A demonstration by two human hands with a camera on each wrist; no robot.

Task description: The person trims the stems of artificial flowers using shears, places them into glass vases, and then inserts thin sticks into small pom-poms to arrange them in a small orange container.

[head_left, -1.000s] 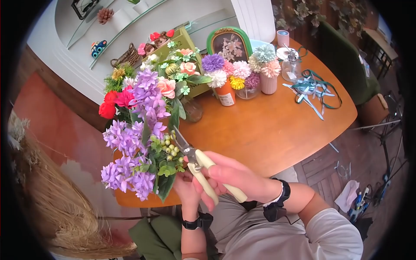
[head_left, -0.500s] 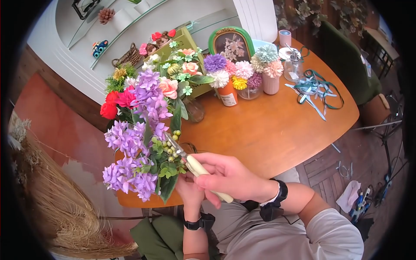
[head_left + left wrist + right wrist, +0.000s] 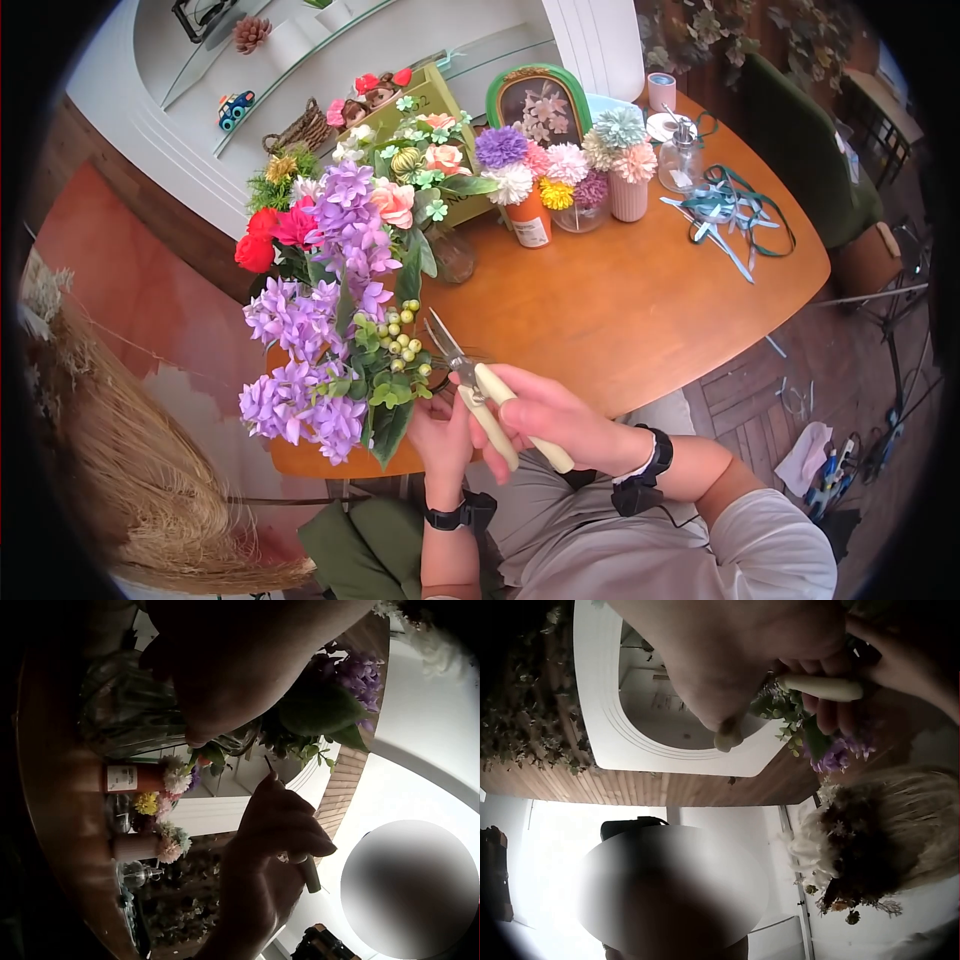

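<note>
Cream-handled pruning shears (image 3: 490, 410) are held in the right hand (image 3: 555, 415), with handles spread apart and blades parted. The blade tips stand just right of the green berries (image 3: 404, 345). My left hand (image 3: 440, 440) is low beside the leaves, its fingers partly hidden. In the left wrist view the left hand (image 3: 232, 675) grips around the neck of a glass vase (image 3: 124, 712) with stems inside. Purple flowers (image 3: 350, 230) and leaves rise from this bunch. The right wrist view shows the right hand (image 3: 757, 660) around a pale handle (image 3: 825, 688).
Pompom flowers in an orange pot (image 3: 530, 222) and a ribbed pink vase (image 3: 629, 198) stand at the table's back. Blue and green ribbons (image 3: 730, 210) lie at the right. Behind are a green frame (image 3: 540, 75) and a glass bottle (image 3: 680, 165). Dried grasses (image 3: 150, 470) are at left.
The shears went left to the berries with their handles together, then came back right and their handles and blades spread. My left hand has barely moved.
</note>
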